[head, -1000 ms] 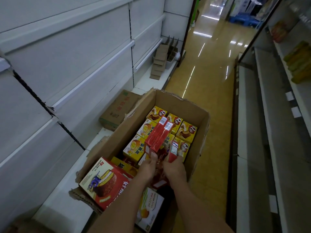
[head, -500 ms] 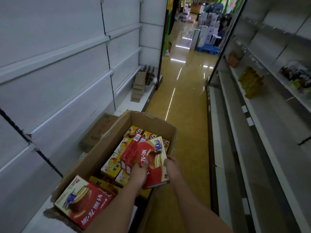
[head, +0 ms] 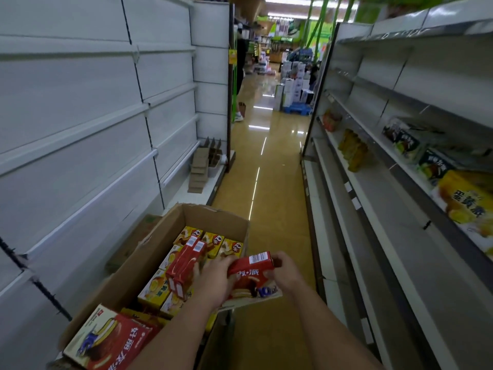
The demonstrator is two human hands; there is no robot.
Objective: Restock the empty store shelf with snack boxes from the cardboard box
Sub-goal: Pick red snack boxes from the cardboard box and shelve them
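A red snack box [head: 250,279] with a barcode end and a cake picture is held over the right rim of the open cardboard box [head: 149,252]. My left hand [head: 213,281] grips its left side and my right hand [head: 284,271] grips its right end. Inside the cardboard box stand two more red boxes [head: 184,263] among several yellow snack boxes [head: 213,241]. A large red box [head: 112,340] lies on the near flap. The right shelf [head: 378,209] holds a yellow box [head: 466,201] and dark packs [head: 405,140], with bare runs between.
Empty white shelving [head: 80,124] lines the left side, with folded cardboard pieces [head: 200,166] on its bottom board. The yellow-floored aisle [head: 264,182] runs ahead to stacked goods on a blue pallet [head: 296,94]. A person [head: 241,76] stands at the far left shelf end.
The red box has come up out of the cardboard box and swung right, now lying more flat with its barcode end up. My view has lifted toward the aisle and right shelf.
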